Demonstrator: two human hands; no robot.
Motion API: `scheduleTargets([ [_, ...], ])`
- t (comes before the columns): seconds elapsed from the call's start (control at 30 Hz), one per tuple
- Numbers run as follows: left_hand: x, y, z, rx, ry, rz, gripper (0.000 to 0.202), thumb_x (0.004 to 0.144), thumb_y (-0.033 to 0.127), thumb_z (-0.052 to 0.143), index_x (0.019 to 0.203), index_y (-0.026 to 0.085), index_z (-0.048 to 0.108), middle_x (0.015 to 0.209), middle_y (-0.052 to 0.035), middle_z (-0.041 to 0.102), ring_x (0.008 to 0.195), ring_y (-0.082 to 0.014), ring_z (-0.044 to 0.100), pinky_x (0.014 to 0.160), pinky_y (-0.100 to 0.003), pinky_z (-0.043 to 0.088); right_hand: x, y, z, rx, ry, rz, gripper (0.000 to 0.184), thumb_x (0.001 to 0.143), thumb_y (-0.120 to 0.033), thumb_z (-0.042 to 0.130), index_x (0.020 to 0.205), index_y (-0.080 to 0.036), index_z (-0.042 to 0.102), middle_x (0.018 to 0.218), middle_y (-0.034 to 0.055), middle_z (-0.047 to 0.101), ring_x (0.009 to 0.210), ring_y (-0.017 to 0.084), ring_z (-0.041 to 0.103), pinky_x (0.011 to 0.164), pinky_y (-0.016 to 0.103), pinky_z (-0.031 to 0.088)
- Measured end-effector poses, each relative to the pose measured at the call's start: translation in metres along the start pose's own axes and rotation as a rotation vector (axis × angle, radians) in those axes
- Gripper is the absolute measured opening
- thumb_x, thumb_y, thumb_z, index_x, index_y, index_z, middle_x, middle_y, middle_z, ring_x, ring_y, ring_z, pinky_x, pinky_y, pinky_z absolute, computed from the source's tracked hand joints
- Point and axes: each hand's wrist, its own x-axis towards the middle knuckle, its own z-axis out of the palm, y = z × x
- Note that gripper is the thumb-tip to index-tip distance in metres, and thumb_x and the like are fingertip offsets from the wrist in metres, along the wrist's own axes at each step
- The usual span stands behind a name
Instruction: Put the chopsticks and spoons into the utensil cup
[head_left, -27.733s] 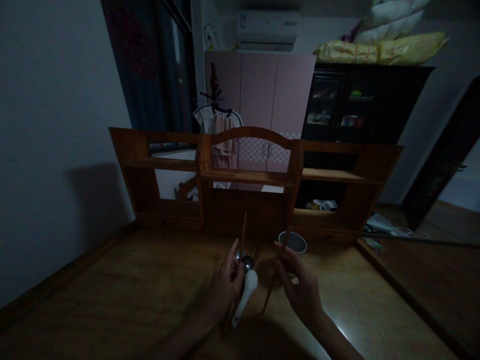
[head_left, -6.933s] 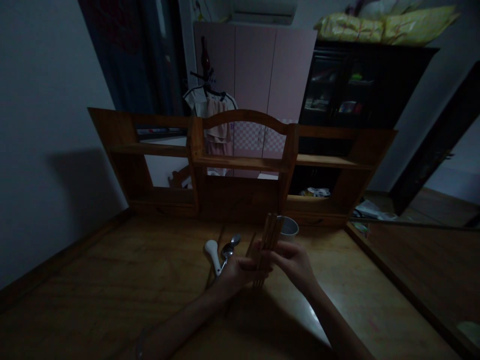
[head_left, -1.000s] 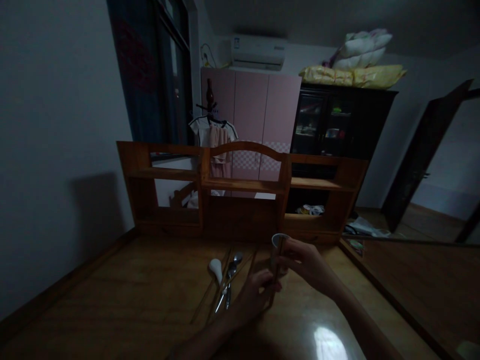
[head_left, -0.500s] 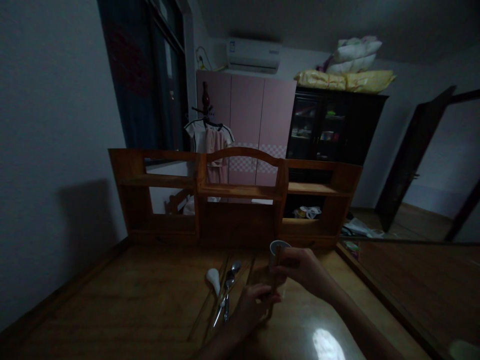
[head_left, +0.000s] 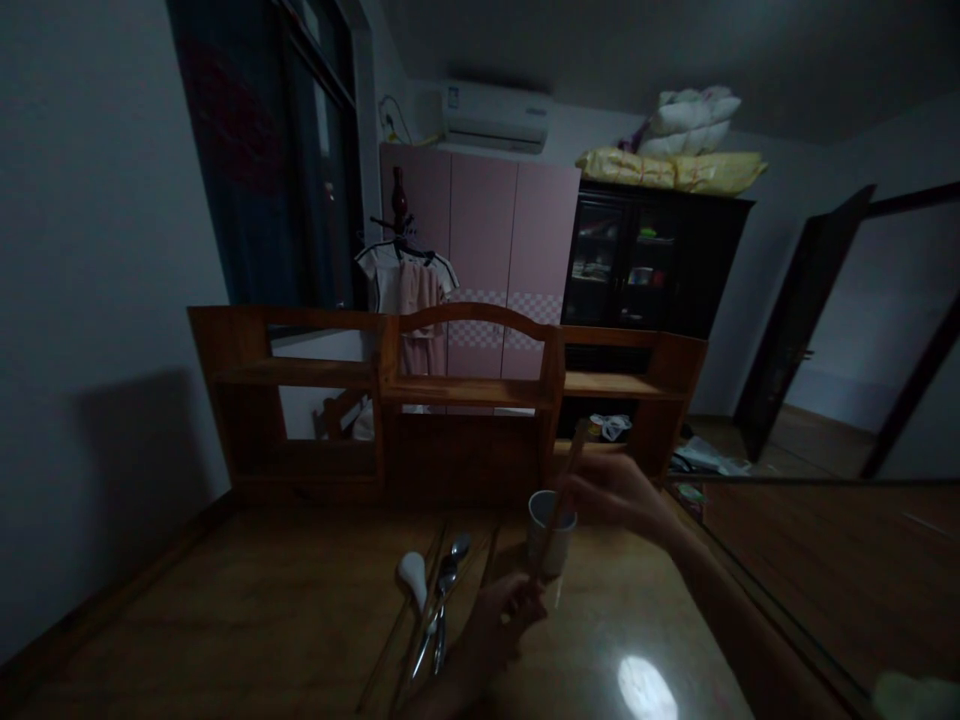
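My right hand (head_left: 616, 494) is closed on a wooden chopstick (head_left: 559, 505), held slanted with its top up by the cup's rim and its lower end down by my left hand. The cup (head_left: 550, 534) is small and light-coloured and stands upright on the wooden table (head_left: 247, 620). My left hand (head_left: 496, 622) lies low in front of the cup, fingers curled near the chopstick's lower end. To its left, a white ceramic spoon (head_left: 413, 573), metal spoons (head_left: 447, 580) and more loose chopsticks (head_left: 409, 630) rest on the tabletop.
A wooden shelf unit (head_left: 442, 400) stands along the table's far edge. Behind it are a pink wardrobe (head_left: 487, 250), clothes on a rack (head_left: 405, 290), a dark glass cabinet (head_left: 645, 260) with bedding on top, and an open door (head_left: 795, 320) at the right.
My right hand has lifted the chopstick from in front of the cup to above its rim. My left hand has sunk lower. The camera has tilted up and left.
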Motion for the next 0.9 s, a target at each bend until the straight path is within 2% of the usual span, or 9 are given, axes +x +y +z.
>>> scheduleTargets([
  [0.07, -0.002, 0.001, 0.0, -0.007, -0.015, -0.03, 0.03, 0.086, 0.047, 0.055, 0.097, 0.021, 0.065, 0.093, -0.0033, 0.066, 0.076, -0.0155, 0.06, 0.051, -0.019, 0.043, 0.021, -0.007, -0.036, -0.005, 0.119, -0.014, 0.032, 0.083, -0.046, 0.064, 0.092, -0.015, 0.069, 0.079, 0.0064, 0.071, 0.068, 0.022, 0.069, 0.059, 0.029, 0.054],
  [0.1, -0.002, 0.002, -0.001, 0.005, -0.021, -0.02, 0.029, 0.087, 0.045, 0.054, 0.094, 0.02, 0.066, 0.093, -0.0034, 0.067, 0.078, -0.0157, 0.061, 0.055, -0.02, 0.044, 0.032, -0.007, -0.051, -0.028, 0.163, -0.027, 0.033, 0.081, -0.047, 0.065, 0.09, -0.015, 0.069, 0.079, 0.0073, 0.072, 0.069, 0.022, 0.069, 0.06, 0.03, 0.055],
  [0.17, -0.004, 0.006, -0.001, 0.047, -0.043, 0.007, 0.025, 0.088, 0.038, 0.054, 0.085, 0.018, 0.068, 0.088, -0.0033, 0.068, 0.08, -0.0162, 0.061, 0.066, -0.024, 0.046, 0.05, 0.001, -0.069, -0.047, 0.157, -0.021, 0.034, 0.081, -0.048, 0.065, 0.09, -0.015, 0.069, 0.082, 0.0085, 0.072, 0.071, 0.023, 0.069, 0.065, 0.032, 0.056],
  [0.2, -0.005, 0.008, -0.001, 0.07, -0.053, 0.014, 0.023, 0.088, 0.035, 0.054, 0.082, 0.017, 0.069, 0.085, -0.0032, 0.069, 0.081, -0.0165, 0.062, 0.07, -0.025, 0.045, 0.056, 0.01, -0.071, -0.052, 0.13, 0.005, 0.035, 0.081, -0.049, 0.064, 0.091, -0.015, 0.068, 0.083, 0.0085, 0.073, 0.073, 0.023, 0.07, 0.067, 0.033, 0.056],
  [0.27, -0.006, 0.011, -0.001, 0.115, -0.068, 0.028, 0.021, 0.088, 0.031, 0.055, 0.081, 0.017, 0.07, 0.084, -0.0033, 0.07, 0.081, -0.0172, 0.062, 0.072, -0.026, 0.044, 0.065, 0.032, -0.064, -0.068, 0.075, 0.062, 0.036, 0.081, -0.05, 0.063, 0.088, -0.015, 0.068, 0.079, 0.0075, 0.073, 0.072, 0.023, 0.07, 0.066, 0.031, 0.055],
  [0.4, -0.006, 0.011, 0.0, 0.226, -0.093, 0.158, 0.018, 0.087, 0.026, 0.056, 0.081, 0.018, 0.071, 0.087, -0.0041, 0.069, 0.083, -0.0175, 0.061, 0.076, -0.026, 0.042, 0.068, 0.082, -0.032, -0.089, -0.022, 0.142, 0.037, 0.075, -0.05, 0.069, 0.073, -0.013, 0.068, 0.064, 0.0059, 0.071, 0.061, 0.022, 0.068, 0.055, 0.028, 0.052],
  [0.5, -0.005, 0.006, 0.0, 0.245, -0.132, 0.209, 0.02, 0.089, 0.026, 0.054, 0.083, 0.019, 0.072, 0.087, -0.0041, 0.069, 0.085, -0.017, 0.061, 0.077, -0.026, 0.042, 0.067, 0.107, -0.017, -0.073, -0.099, 0.181, 0.039, 0.073, -0.051, 0.07, 0.071, -0.012, 0.067, 0.063, 0.0053, 0.07, 0.061, 0.021, 0.067, 0.054, 0.027, 0.051],
  [0.73, -0.005, 0.002, 0.003, 0.296, -0.199, 0.208, 0.021, 0.091, 0.027, 0.053, 0.085, 0.02, 0.073, 0.088, -0.0043, 0.068, 0.084, -0.0159, 0.06, 0.075, -0.024, 0.042, 0.068, 0.13, -0.007, 0.0, -0.229, 0.249, 0.049, 0.069, -0.058, 0.07, 0.073, -0.01, 0.066, 0.069, 0.0079, 0.07, 0.063, 0.021, 0.068, 0.058, 0.029, 0.053],
  [0.9, -0.006, 0.003, 0.003, 0.322, -0.228, 0.246, 0.024, 0.093, 0.029, 0.05, 0.087, 0.02, 0.072, 0.088, -0.0046, 0.067, 0.084, -0.0157, 0.06, 0.072, -0.023, 0.041, 0.072, 0.139, -0.001, 0.026, -0.258, 0.251, 0.05, 0.066, -0.06, 0.072, 0.07, -0.01, 0.065, 0.068, 0.0073, 0.07, 0.063, 0.019, 0.066, 0.058, 0.028, 0.052],
])
